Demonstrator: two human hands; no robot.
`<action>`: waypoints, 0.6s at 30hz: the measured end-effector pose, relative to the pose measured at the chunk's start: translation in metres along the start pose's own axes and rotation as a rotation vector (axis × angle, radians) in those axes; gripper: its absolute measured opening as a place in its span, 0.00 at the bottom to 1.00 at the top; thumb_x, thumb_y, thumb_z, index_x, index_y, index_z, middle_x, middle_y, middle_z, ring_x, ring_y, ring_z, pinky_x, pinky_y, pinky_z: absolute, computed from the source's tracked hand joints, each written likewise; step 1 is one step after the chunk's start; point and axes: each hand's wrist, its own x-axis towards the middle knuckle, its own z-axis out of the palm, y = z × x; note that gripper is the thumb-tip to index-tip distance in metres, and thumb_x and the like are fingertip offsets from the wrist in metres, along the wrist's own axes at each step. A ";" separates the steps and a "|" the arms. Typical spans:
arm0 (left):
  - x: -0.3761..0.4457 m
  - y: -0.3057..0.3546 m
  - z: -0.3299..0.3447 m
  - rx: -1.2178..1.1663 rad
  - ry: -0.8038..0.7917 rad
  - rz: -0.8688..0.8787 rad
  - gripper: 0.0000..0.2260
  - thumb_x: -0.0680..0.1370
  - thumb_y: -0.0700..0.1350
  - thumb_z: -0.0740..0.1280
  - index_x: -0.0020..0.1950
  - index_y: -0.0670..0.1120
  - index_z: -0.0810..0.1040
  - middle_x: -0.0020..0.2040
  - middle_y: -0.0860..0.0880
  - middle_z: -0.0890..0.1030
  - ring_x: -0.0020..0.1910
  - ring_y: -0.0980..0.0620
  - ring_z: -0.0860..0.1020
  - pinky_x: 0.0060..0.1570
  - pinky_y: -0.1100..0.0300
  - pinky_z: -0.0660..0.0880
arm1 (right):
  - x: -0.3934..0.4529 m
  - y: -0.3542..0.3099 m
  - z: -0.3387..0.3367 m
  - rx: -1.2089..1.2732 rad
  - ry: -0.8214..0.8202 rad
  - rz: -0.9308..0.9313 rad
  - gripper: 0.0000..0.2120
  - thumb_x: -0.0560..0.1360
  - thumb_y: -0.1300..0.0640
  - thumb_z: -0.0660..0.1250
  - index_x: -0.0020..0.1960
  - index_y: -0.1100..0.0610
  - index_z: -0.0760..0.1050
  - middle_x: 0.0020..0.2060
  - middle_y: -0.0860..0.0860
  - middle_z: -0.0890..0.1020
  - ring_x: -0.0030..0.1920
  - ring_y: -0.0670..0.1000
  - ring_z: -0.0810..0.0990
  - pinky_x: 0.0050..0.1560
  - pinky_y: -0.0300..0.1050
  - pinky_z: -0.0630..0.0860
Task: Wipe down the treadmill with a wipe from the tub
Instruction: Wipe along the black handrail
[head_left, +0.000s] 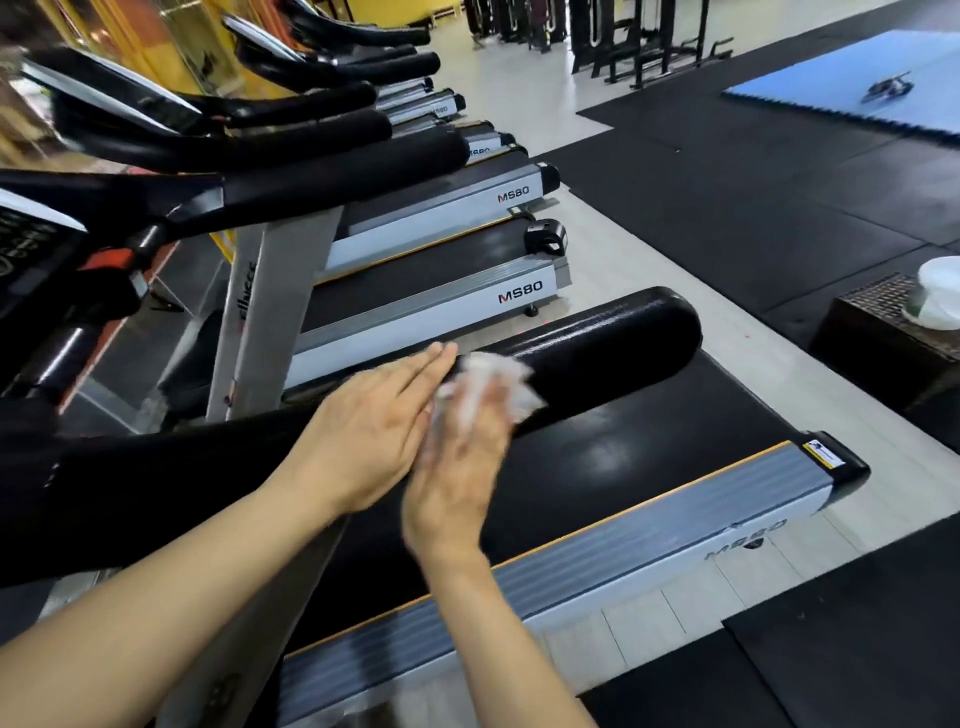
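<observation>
With the right hand (457, 457) bunching the wipe (488, 384) against the near treadmill's handrail (597, 358) and the left hand (369, 431) flat beside it, the blurred wipe may slip free from that loose grip.

The nearest treadmill (649, 499) is lying foremost in a row, with further treadmills (441, 291) standing behind it, to the left. Its padded handrail (597, 343) is running above the belt. Both hands are lying on this handrail: the left hand (363, 431) is resting flat, and the right hand (457, 467), just beside it on the right, is pressing the wipe (493, 384) onto the rail. The wipe tub (935, 296) is sitting on a box (872, 343), well apart, to the right.
</observation>
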 end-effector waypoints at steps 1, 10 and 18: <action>-0.011 -0.008 -0.002 0.019 0.009 -0.001 0.25 0.84 0.49 0.52 0.79 0.43 0.65 0.77 0.47 0.70 0.72 0.48 0.73 0.67 0.50 0.73 | -0.015 0.000 0.004 -0.110 -0.090 -0.177 0.32 0.83 0.60 0.61 0.82 0.59 0.50 0.80 0.59 0.57 0.81 0.59 0.54 0.79 0.62 0.54; -0.122 -0.086 -0.029 0.181 0.091 -0.156 0.23 0.85 0.50 0.52 0.76 0.42 0.70 0.67 0.43 0.79 0.62 0.41 0.79 0.60 0.44 0.73 | 0.027 0.012 -0.014 -0.154 0.258 0.123 0.26 0.86 0.61 0.53 0.82 0.61 0.49 0.82 0.57 0.47 0.82 0.55 0.46 0.81 0.53 0.47; -0.170 -0.125 -0.034 0.185 0.124 -0.104 0.25 0.84 0.50 0.51 0.79 0.42 0.65 0.73 0.40 0.73 0.69 0.38 0.73 0.69 0.43 0.68 | -0.113 -0.065 0.077 -0.332 -0.185 -0.631 0.29 0.85 0.52 0.54 0.83 0.53 0.47 0.82 0.54 0.52 0.81 0.57 0.54 0.79 0.57 0.56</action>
